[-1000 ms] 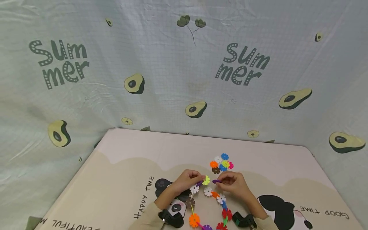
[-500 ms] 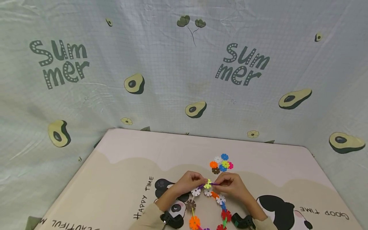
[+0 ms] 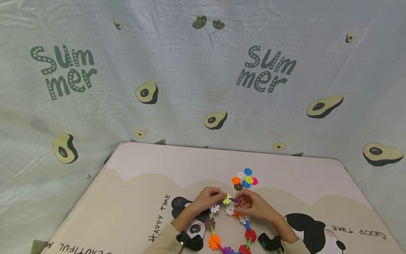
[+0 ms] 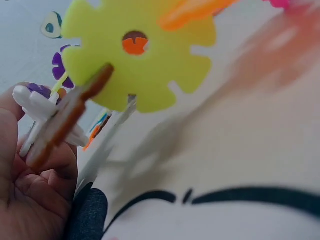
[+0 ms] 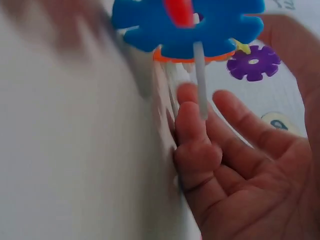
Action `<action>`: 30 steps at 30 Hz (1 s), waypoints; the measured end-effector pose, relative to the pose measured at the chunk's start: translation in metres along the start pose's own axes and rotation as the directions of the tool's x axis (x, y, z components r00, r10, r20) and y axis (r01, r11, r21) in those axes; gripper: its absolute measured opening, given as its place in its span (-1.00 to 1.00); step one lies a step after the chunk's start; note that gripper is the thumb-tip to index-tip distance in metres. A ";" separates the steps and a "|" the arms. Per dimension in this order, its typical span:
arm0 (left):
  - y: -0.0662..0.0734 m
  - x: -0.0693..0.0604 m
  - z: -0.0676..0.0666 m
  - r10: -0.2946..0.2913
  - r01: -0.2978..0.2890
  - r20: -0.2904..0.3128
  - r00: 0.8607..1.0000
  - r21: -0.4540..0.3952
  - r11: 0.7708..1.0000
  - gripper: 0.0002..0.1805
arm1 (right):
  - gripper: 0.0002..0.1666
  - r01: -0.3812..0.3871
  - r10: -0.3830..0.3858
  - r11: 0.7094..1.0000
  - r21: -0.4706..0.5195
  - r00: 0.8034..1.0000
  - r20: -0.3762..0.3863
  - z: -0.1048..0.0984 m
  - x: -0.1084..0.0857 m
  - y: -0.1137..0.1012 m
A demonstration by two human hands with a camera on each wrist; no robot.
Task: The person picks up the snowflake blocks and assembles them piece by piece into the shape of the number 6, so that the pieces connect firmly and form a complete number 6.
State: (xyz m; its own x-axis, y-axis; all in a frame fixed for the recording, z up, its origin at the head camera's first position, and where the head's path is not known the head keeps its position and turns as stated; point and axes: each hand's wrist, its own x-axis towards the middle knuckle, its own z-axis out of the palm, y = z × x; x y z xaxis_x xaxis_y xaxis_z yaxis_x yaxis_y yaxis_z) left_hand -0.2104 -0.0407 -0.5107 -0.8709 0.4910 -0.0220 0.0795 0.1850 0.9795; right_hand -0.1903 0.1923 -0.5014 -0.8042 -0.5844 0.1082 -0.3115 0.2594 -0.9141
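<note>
A ring-like chain of notched flower discs lies on the table, with an orange disc at its lower left. My left hand pinches the chain beside a yellow disc at its upper left; in the left wrist view, white and purple pieces sit at those fingers. A purple disc is joined to the yellow one's right side. Close beside it is my right hand, its fingers loosely bent. The right wrist view shows that purple disc beyond the fingers of this hand, apart from them.
Behind the hands lies a small group of loose discs, among them an orange one and a blue one. The table has printed pandas and lettering. A patterned cloth hangs behind it.
The purple disc from my right hand has met the yellow disc and stays joined to it. My right fingers have loosened from it. My left hand keeps its hold on the chain.
</note>
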 end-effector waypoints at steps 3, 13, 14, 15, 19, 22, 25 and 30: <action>-0.002 -0.001 -0.004 -0.011 0.011 -0.007 1.000 -0.001 1.000 -0.71 | -0.54 -0.039 0.042 0.998 -0.051 0.997 0.062 0.002 -0.001 -0.004; -0.002 -0.001 -0.007 0.008 -0.008 -0.044 0.999 -0.012 1.000 -0.72 | -0.67 -0.103 0.105 0.987 -0.122 0.994 0.014 -0.007 -0.005 -0.005; -0.002 -0.001 -0.007 0.006 -0.007 -0.046 0.999 -0.011 1.000 -0.72 | -0.68 -0.104 0.106 0.987 -0.125 0.994 0.006 -0.009 -0.005 -0.004; -0.002 -0.002 -0.008 0.005 -0.006 -0.048 0.999 -0.009 1.000 -0.72 | -0.69 -0.103 0.104 0.987 -0.125 0.995 -0.001 -0.010 -0.006 -0.004; -0.002 -0.002 -0.009 0.006 -0.007 -0.059 0.998 -0.025 1.000 -0.72 | -0.75 -0.089 0.081 0.987 -0.135 0.995 -0.062 -0.014 -0.008 -0.002; -0.002 -0.001 -0.009 0.009 -0.011 -0.060 0.998 -0.032 0.999 -0.72 | -0.79 -0.061 0.041 0.989 -0.138 0.989 -0.142 -0.015 -0.010 -0.003; -0.003 0.000 -0.009 0.013 -0.015 -0.057 0.998 -0.030 0.999 -0.72 | -0.81 -0.029 0.001 0.990 -0.136 0.979 -0.205 -0.016 -0.011 -0.003; -0.004 0.003 -0.009 0.016 -0.017 -0.049 0.999 -0.031 0.999 -0.70 | -0.84 -0.027 -0.016 0.987 -0.158 0.964 -0.266 -0.017 -0.012 -0.002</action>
State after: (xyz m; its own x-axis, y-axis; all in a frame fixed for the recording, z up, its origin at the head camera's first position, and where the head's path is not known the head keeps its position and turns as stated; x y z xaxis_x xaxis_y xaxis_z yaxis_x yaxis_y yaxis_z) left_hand -0.2175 -0.0478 -0.5130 -0.8920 0.4520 0.0032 0.0795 0.1499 0.9855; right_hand -0.1889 0.2117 -0.4945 -0.9049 -0.3626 0.2230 -0.3656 0.3937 -0.8434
